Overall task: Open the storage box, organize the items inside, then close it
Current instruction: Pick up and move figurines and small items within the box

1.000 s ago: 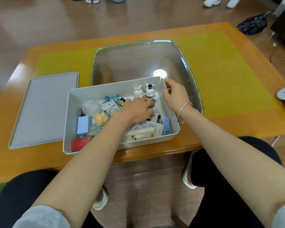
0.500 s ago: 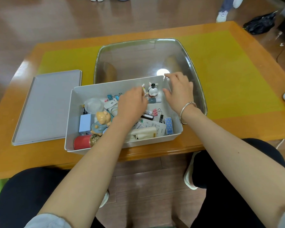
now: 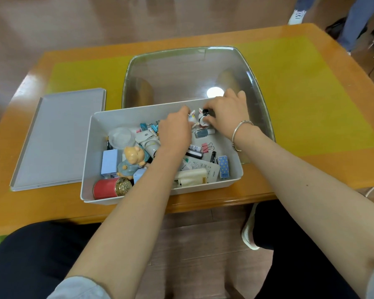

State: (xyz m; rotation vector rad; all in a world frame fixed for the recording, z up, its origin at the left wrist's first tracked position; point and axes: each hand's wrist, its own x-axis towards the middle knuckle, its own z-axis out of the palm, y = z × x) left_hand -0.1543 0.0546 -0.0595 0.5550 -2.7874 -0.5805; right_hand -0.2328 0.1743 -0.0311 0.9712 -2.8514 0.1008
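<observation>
1. Open grey storage box [image 3: 89,152] sits at near table [image 3: 311,169] edge, lid [image 3: 58,137] flat to its left.
2. Near end: red tin [image 3: 108,188]; pig figurine [image 3: 133,160] behind it.
3. Left hand [image 3: 175,131] grip curls round white unicorn figurine [image 3: 191,117] at far wall.
4. Right hand [image 3: 227,113] pinches black-and-white figurine [image 3: 203,119] just beside it.
5. Clear bin [image 3: 181,78] stands behind box.

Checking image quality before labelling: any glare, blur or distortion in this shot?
Head view: a round lamp glare sits on the clear plastic tray; the orange wooden table bows from wide-angle distortion; both hands look slightly motion-blurred.
</observation>
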